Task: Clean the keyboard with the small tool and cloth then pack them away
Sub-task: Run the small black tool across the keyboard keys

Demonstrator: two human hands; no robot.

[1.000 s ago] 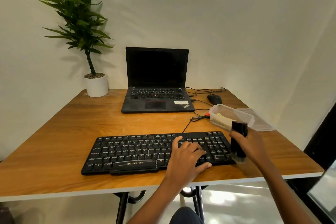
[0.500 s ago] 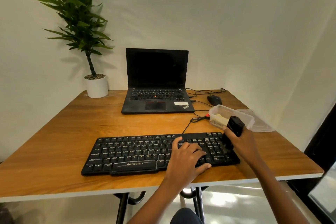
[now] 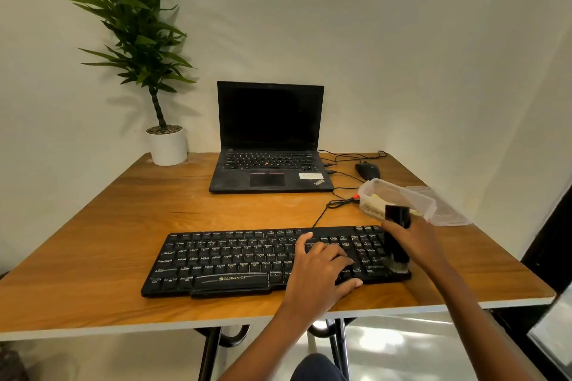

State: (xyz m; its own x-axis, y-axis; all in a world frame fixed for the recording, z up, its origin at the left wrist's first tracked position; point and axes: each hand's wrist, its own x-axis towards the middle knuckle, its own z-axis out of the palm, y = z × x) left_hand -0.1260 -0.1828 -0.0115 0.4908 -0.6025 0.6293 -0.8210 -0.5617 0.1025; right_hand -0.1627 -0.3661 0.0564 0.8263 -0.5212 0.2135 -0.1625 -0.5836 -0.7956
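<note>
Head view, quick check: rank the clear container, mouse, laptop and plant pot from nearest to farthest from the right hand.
1. The clear container, just behind the right hand, which grips the brush.
2. The mouse, farther back, behind the container.
3. The laptop, back centre.
4. The plant pot, far back-left corner.

The right hand [image 3: 418,241] has swept the brush [image 3: 397,252] back down the keyboard's [image 3: 232,257] right end; raised and tilted half a second ago, its bristles now meet the near corner keys.
</note>
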